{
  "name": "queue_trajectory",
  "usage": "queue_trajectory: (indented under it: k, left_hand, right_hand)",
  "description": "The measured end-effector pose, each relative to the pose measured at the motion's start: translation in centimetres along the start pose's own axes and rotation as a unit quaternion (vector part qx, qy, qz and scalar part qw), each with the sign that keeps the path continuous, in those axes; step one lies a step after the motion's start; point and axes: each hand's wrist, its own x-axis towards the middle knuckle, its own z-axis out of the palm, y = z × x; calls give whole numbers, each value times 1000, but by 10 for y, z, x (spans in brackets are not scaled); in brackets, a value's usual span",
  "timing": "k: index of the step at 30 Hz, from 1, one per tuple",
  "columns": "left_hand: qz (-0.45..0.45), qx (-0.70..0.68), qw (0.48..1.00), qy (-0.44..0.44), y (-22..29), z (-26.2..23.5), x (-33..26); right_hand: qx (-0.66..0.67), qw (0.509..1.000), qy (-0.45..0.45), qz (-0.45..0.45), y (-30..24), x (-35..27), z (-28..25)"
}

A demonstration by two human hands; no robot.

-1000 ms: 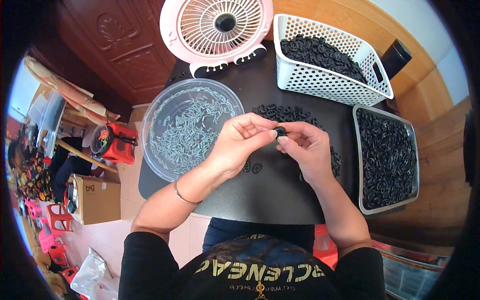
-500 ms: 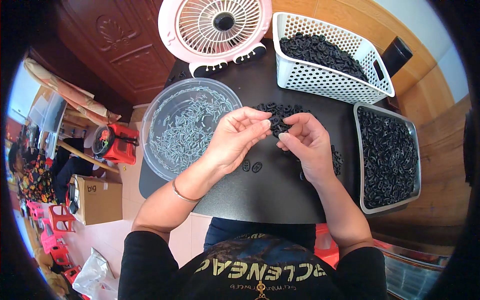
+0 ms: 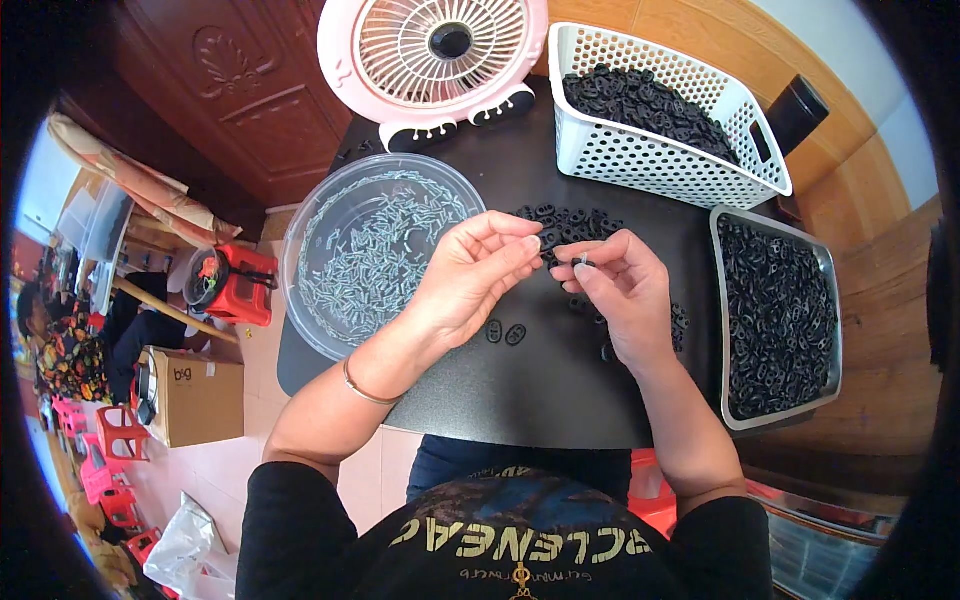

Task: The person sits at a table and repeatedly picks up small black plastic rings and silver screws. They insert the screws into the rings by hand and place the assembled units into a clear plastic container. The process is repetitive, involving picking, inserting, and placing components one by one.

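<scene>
My right hand (image 3: 628,290) is closed in a pinch over the table, holding a small black plastic piece (image 3: 578,264) with a short silvery pin-like bit showing at its top. Close beside it on the left, my left hand (image 3: 478,268) has thumb and forefinger pressed together; whatever lies between those fingertips is too small to make out. Behind both hands spreads a loose pile of black plastic pieces (image 3: 575,222). Two flat oval black pieces (image 3: 515,334) with holes lie nearer to me. A round clear tub (image 3: 293,250) with many small silvery-green pins or springs stands left of my hands.
A white perforated basket (image 3: 640,172) of black pieces stands at the far right. Nearer, a metal tray (image 3: 722,330) of black oval pieces lies along the right edge. A pink fan (image 3: 340,60) stands at the back of the black table (image 3: 500,400). Red stools (image 3: 122,436) are on the floor leftward.
My right hand has drawn slightly right, away from the left fingertips, and turned a little. The silvery bit on its black piece now shows. My left hand has hardly moved.
</scene>
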Motion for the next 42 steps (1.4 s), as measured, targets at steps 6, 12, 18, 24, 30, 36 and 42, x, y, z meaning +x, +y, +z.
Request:
queue_trajectory:
  k: [6,12,18,24,30,36,42]
  left_hand:
    - [-1,-10,1000,-8,0,1,0]
    - [-3,-13,1000,-9,-1,0,1]
    - [1,-11,1000,-8,-4,1,1]
    - [4,-1,1000,-11,-3,3,0]
    - [6,19,1000,1,-5,3,0]
    - [-15,41,999,4,-5,2,0]
    - [-16,40,999,8,-5,4,-1]
  right_hand:
    - [-20,999,4,28,-5,1,-2]
    - [-61,998,1,17,0,-1,-3]
    - [-76,997,-6,20,-1,-2,1]
    - [-80,996,3,38,-3,-2,2]
    - [-92,995,23,29,-2,-1,2]
    - [-106,994,31,13,-1,-3,2]
    - [-100,994,32,20,-3,-3,3]
